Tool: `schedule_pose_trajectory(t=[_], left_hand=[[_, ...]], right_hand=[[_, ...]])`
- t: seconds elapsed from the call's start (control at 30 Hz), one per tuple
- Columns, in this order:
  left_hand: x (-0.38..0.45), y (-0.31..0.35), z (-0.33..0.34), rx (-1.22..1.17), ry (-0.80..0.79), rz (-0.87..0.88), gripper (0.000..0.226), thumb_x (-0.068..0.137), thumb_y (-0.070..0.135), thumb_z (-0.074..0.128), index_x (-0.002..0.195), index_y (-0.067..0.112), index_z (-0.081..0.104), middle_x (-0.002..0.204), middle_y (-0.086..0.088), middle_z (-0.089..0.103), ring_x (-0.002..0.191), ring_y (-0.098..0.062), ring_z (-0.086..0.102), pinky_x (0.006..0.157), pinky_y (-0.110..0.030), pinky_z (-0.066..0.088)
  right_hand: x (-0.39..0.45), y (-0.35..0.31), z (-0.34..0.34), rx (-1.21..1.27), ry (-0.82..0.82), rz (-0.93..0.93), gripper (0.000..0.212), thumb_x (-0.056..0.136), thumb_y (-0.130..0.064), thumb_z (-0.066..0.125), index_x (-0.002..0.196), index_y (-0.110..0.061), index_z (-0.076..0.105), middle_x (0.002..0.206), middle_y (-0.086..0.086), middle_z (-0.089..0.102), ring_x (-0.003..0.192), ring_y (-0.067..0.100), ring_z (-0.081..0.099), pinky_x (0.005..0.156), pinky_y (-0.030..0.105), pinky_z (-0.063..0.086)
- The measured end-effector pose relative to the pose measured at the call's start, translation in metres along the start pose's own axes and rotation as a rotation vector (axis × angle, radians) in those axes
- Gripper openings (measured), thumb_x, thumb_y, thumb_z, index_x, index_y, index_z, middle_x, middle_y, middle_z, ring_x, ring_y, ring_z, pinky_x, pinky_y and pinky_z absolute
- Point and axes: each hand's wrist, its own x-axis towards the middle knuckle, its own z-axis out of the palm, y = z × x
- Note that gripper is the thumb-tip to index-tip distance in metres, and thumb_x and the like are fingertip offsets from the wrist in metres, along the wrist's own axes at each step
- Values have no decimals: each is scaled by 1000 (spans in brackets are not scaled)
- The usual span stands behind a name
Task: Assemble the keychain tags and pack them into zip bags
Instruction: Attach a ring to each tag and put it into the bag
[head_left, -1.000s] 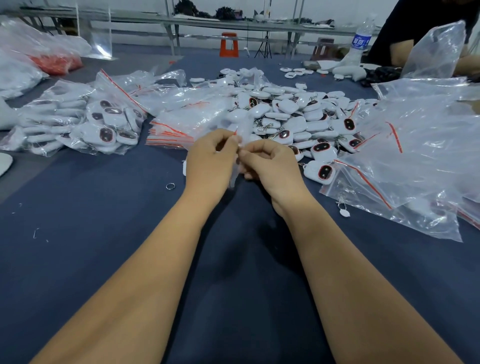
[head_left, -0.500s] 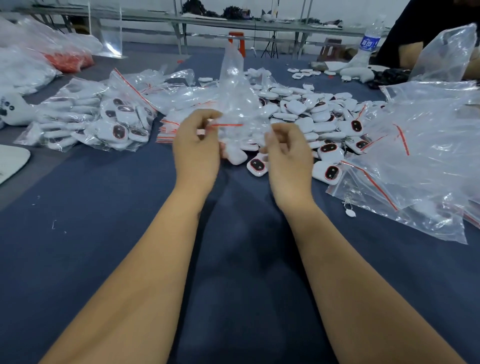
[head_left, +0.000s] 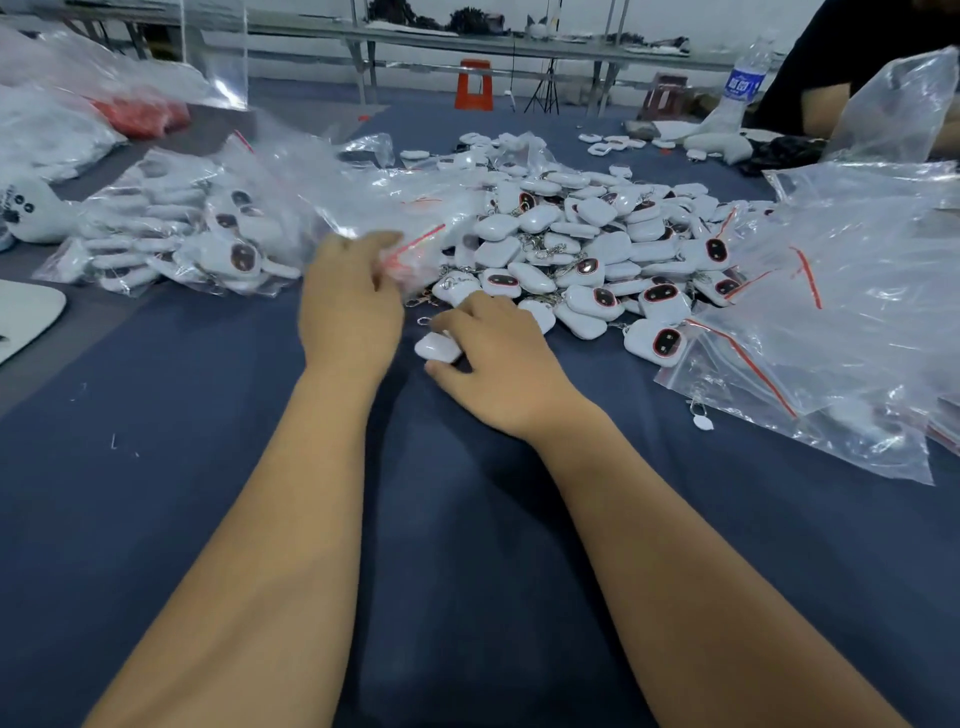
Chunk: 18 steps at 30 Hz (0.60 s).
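A single white keychain tag (head_left: 438, 347) is pinched between the thumb and curled fingers of the right hand (head_left: 501, 358), low over the blue cloth of the table (head_left: 156, 519) at the near edge of the heap. Just to the left, a clear zip bag (head_left: 363, 208) with a red seal strip is gripped at its mouth by the left hand (head_left: 350, 306), whose fingers are curled round the plastic; the bag is blurred and is spread up and to the left over the goods behind it. The two hands are held near one another but apart.

Beyond the right hand, a large pile of loose tags (head_left: 597, 244) is heaped on the cloth, some turned face up with a dark oval ringed in red, some with small metal chains. To the far left, filled bags of tags (head_left: 171, 244) are laid side by side. To the right, a stack of large empty zip bags (head_left: 841, 312) is spread out, and a small white piece on a thin loop (head_left: 702, 422) is seen at its near edge.

At the far right, a water bottle (head_left: 742, 83) is stood upright beside another person's arm (head_left: 821, 109). An orange stool (head_left: 474, 84) is seen on the floor beyond the table.
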Motion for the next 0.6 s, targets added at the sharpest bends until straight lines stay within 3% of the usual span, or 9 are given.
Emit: schedule_pose_trajectory(t=[0.07, 0.17, 0.27, 0.37, 0.5, 0.6], left_hand=[[-5, 0, 8, -38, -148, -41, 34, 87, 8, 53, 116, 24, 62, 106, 1, 63, 95, -24, 60, 81, -36, 49], [-7, 4, 11, -116, -57, -71, 13, 88, 15, 58, 96, 25, 55, 82, 13, 58, 81, -16, 58, 70, -28, 41], [-9, 10, 12, -98, -65, -25, 9, 89, 25, 56, 91, 34, 56, 82, 13, 60, 76, -12, 57, 63, -27, 41], [-15, 17, 17, -62, -179, 47, 12, 91, 27, 55, 97, 36, 57, 79, 15, 57, 77, -12, 55, 60, -28, 40], [-18, 22, 21, -161, -234, 141, 19, 90, 12, 50, 93, 31, 48, 78, 5, 55, 71, -17, 53, 62, -33, 42], [-16, 22, 25, -86, -296, 200, 29, 87, 3, 49, 85, 26, 66, 80, 4, 48, 72, -19, 49, 63, -32, 33]], right_hand=[[-3, 3, -4, 73, 0, -1, 26, 96, -34, 54, 112, -16, 64, 103, 4, 55, 100, 25, 46, 87, 38, 36], [-7, 4, -12, 425, 129, 159, 32, 103, -29, 44, 78, -13, 55, 78, 4, 54, 80, 22, 49, 74, 39, 38], [-6, 7, -23, 926, 291, 435, 31, 105, -27, 40, 80, -20, 56, 76, -3, 62, 71, 13, 59, 67, 31, 45], [-3, 12, -29, 1437, 329, 569, 26, 106, -27, 39, 99, -9, 57, 80, 9, 70, 61, 19, 69, 55, 26, 52], [-2, 17, -29, 1517, 327, 558, 10, 101, -12, 50, 101, -7, 58, 91, 14, 66, 62, 15, 61, 59, 23, 48], [-2, 18, -29, 1524, 356, 495, 17, 94, 7, 52, 97, -9, 59, 80, 7, 65, 66, 15, 58, 60, 20, 47]])
